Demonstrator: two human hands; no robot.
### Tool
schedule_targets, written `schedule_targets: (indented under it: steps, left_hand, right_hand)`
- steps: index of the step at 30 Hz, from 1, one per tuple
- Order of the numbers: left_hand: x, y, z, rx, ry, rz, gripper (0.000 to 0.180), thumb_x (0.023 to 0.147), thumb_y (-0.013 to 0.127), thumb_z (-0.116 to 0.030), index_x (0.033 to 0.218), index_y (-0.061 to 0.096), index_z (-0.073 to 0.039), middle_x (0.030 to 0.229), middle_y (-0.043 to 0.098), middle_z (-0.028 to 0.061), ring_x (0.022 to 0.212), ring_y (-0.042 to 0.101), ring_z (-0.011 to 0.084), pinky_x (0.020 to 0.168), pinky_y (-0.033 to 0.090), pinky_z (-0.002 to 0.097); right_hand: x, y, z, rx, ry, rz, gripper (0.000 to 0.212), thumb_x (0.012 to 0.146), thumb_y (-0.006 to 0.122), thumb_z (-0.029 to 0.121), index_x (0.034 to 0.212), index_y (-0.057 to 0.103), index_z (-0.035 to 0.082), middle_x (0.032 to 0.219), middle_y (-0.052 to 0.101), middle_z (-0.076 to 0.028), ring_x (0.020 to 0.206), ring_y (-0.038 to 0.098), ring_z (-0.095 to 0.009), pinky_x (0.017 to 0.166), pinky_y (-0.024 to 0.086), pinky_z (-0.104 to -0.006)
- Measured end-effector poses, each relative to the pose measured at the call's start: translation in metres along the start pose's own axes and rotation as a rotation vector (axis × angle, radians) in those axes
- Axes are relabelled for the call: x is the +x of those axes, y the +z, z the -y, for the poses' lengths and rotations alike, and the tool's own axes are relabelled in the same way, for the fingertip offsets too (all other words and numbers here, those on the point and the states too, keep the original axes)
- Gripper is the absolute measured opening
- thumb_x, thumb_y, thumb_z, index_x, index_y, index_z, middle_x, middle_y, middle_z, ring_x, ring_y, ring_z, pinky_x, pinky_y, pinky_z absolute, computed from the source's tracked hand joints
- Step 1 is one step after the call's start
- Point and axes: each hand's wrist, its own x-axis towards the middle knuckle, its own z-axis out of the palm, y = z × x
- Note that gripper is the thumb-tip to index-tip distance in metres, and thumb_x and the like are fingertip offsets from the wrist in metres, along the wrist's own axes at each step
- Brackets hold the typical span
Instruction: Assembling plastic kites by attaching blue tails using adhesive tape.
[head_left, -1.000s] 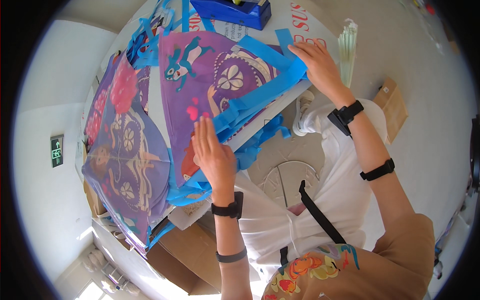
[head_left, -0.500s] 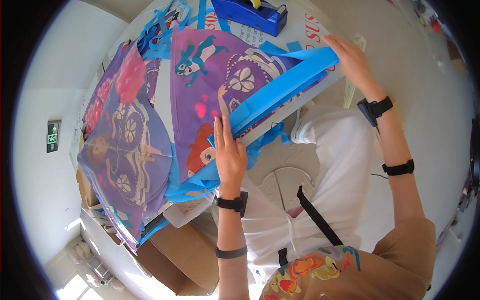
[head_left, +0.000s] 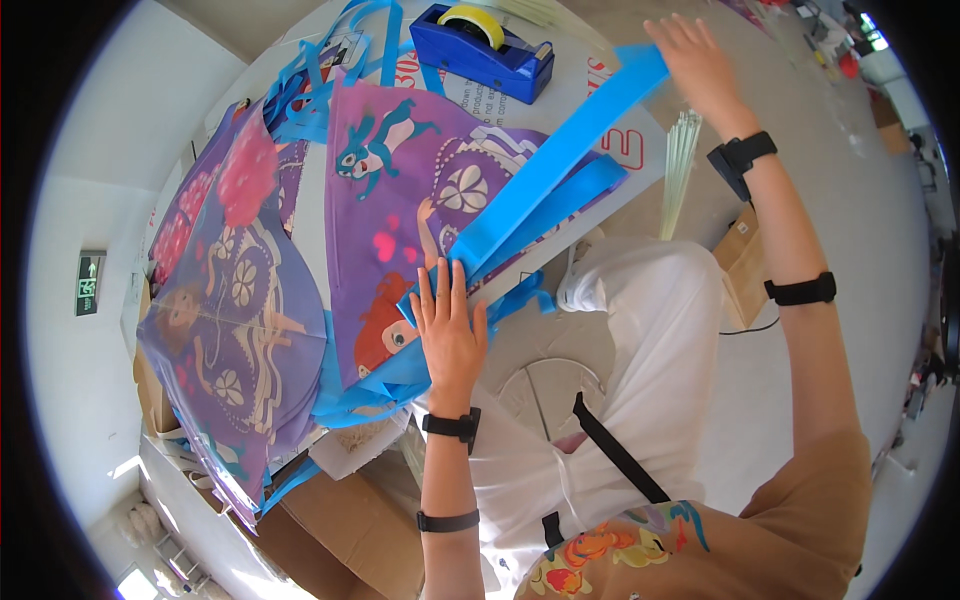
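Observation:
My left hand (head_left: 448, 335) lies flat, fingers outstretched, over the near end of a long blue fabric strip (head_left: 555, 165) and the purple printed sheet (head_left: 400, 215) beneath it. From there the strip runs up to the right, its far end blurred at my right hand (head_left: 697, 75). My right hand's fingers are extended, and the strip seems caught near the thumb, which I cannot see clearly. A second blue length (head_left: 570, 200) lies below the first along the sheet's edge. More blue fabric (head_left: 370, 395) hangs by my left wrist.
A blue tape dispenser (head_left: 485, 60) with yellow tape stands at the far side of the white table. Purple printed sheets (head_left: 240, 310) overhang its left side, near tangled blue strips (head_left: 305, 100). Cardboard boxes (head_left: 350, 530) sit below; pale thin sticks (head_left: 680, 170) stand at right.
My right hand has moved up and away, and the upper blue strip has risen with it, parting from the lower length. My left hand stays on the sheet with its fingers more spread.

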Motion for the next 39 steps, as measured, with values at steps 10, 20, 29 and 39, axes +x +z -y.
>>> schedule_targets:
  steps: [10,20,29,39]
  left_hand:
    - [-0.002,0.002,0.003,0.030,0.032,0.033,0.059,0.102,0.060,-0.026,0.156,0.046,-0.010,0.167,0.035,0.0130,0.156,0.024,0.0403,0.123,0.020,0.0636]
    - [-0.001,-0.001,0.005,-0.120,0.026,-0.032,0.067,0.097,0.065,-0.024,0.158,0.041,-0.010,0.167,0.032,0.0164,0.156,0.023,0.0415,0.123,0.021,0.0623]
    - [-0.001,-0.005,0.004,-0.244,0.014,-0.099,0.079,0.094,0.067,-0.020,0.161,0.028,0.000,0.164,0.027,0.0292,0.154,0.025,0.0464,0.122,0.023,0.0614]
    - [-0.002,-0.005,0.004,-0.237,0.016,-0.093,0.078,0.093,0.067,-0.019,0.160,0.031,-0.001,0.165,0.028,0.0263,0.153,0.026,0.0465,0.122,0.024,0.0623]
  right_hand:
    - [-0.049,-0.090,0.154,1.186,-0.063,0.054,0.051,0.090,0.065,0.002,0.140,0.053,0.001,0.141,0.057,-0.019,0.131,0.055,-0.037,0.110,0.045,-0.0459]
    - [0.007,-0.086,0.271,1.145,-0.367,0.554,0.054,0.079,0.083,0.044,0.110,0.064,0.004,0.101,0.071,-0.015,0.100,0.065,-0.034,0.086,0.049,-0.0438]
    - [0.016,-0.077,0.249,1.109,-0.429,0.734,0.065,0.074,0.083,0.054,0.107,0.069,-0.001,0.098,0.073,-0.016,0.091,0.070,-0.034,0.083,0.052,-0.0419]
    - [0.007,-0.068,0.221,1.418,-0.252,0.885,0.027,0.091,0.077,0.023,0.102,0.067,0.000,0.092,0.071,-0.010,0.086,0.066,-0.019,0.076,0.050,-0.0371]
